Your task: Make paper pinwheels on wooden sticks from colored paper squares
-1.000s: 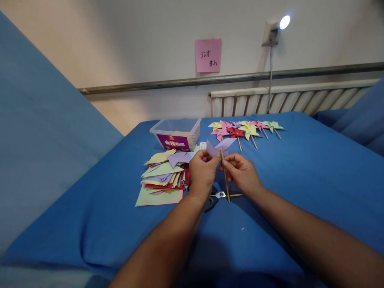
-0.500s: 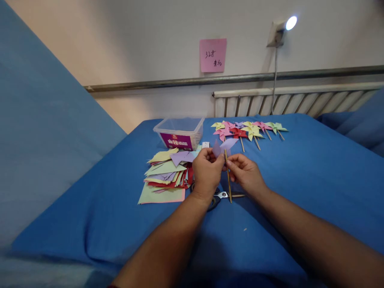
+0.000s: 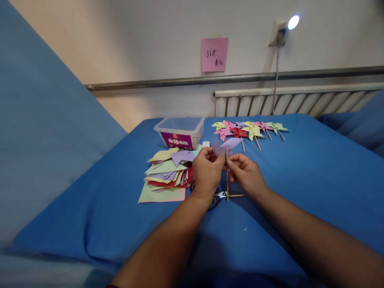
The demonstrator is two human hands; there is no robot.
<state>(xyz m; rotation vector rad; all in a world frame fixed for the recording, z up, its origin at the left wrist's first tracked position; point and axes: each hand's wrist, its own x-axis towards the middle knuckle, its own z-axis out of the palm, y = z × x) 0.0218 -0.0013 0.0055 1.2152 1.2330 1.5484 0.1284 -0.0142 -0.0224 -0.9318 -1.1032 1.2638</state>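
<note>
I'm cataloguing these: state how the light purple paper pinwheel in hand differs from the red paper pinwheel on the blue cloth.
The light purple paper pinwheel is held by the left hand and right hand; the red paper pinwheel lies on the blue cloth. Far more of the purple one's stick shows than of the red one's. Both are folded paper with a thin stick.

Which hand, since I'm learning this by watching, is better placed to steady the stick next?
Probably the right hand: it pinches the stick near its upper end, while the left hand is occupied with the purple paper.
</note>
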